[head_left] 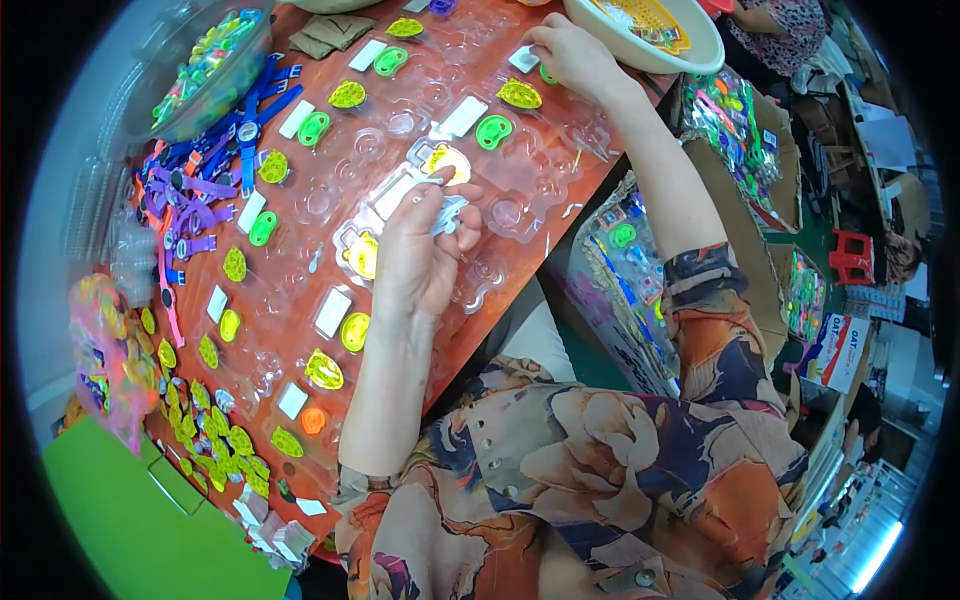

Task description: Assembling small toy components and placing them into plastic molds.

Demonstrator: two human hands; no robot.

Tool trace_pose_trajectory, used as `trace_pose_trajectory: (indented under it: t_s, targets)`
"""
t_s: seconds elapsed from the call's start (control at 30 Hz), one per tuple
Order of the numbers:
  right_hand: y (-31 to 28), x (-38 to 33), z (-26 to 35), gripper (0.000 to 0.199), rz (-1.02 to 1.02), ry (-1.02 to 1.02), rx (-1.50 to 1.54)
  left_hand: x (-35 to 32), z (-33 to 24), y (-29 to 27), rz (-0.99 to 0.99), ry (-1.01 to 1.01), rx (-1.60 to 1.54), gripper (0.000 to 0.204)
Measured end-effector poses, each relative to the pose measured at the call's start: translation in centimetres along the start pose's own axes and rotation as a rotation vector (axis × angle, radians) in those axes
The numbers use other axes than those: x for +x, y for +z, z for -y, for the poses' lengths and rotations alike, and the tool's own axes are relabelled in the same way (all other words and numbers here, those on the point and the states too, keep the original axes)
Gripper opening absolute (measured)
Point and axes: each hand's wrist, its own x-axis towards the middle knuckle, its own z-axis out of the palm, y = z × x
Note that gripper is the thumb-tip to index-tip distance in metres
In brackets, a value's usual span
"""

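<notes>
"Red surface [552, 228], clear trays [512, 205] spread over it. What does the head view give for the left hand [428, 245]?"

"It hangs over the middle trays, its grip curled closed on some pale pieces [449, 214]. They sit inside the fingers, so their full shape is hidden."

"And the right hand [578, 62]?"

"Out at the far side — fingertips at a white card [522, 62], beside a green oval [547, 74] that the hand partly covers. I cannot tell whether that grip pinches the card or merely rests by it."

"What lies close to the left one?"

"One yellow piece [458, 168] just past its fingertips, another yellow piece [362, 258] beside the wrist, both in trays. Other trays bear cards, ovals and yellow pieces too; one oval is orange [313, 421]."

"Round the edges?"

"Watches [247, 132] with blue and purple straps at the upper left, near a tub [222, 116] of coloured bits. A pale bowl [695, 62] stands just right of the right hand, and a yellow heap [215, 440] lies at the lower left — near a pink bag [112, 370]."
</notes>
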Motion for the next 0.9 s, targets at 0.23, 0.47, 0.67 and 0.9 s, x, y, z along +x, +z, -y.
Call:
trace_pose_trajectory:
  t_s: [0.23,0.47,0.67,0.9]
  targets:
    - [0.7,-0.5,1.5,0.028,-0.03,0.037,-0.103,-0.6,0.1,0.1,-0.005,0.005,-0.001,0.028]
    - [2.7,-1.7,1.5,0.023,-0.103,0.024,-0.172,-2.0,0.0,-0.3,-0.058,-0.008,0.037,0.028]
    - [-1.3,-2.6,4.6,0.032,-0.074,0.151,-0.056,-3.8,-0.4,-0.6,-0.052,-0.018,0.072,0.027]
    - [0.6,-4.6,12.7,0.023,-0.009,-0.272,0.541,-6.0,-1.0,-1.8,-0.188,0.018,-0.009,0.024]
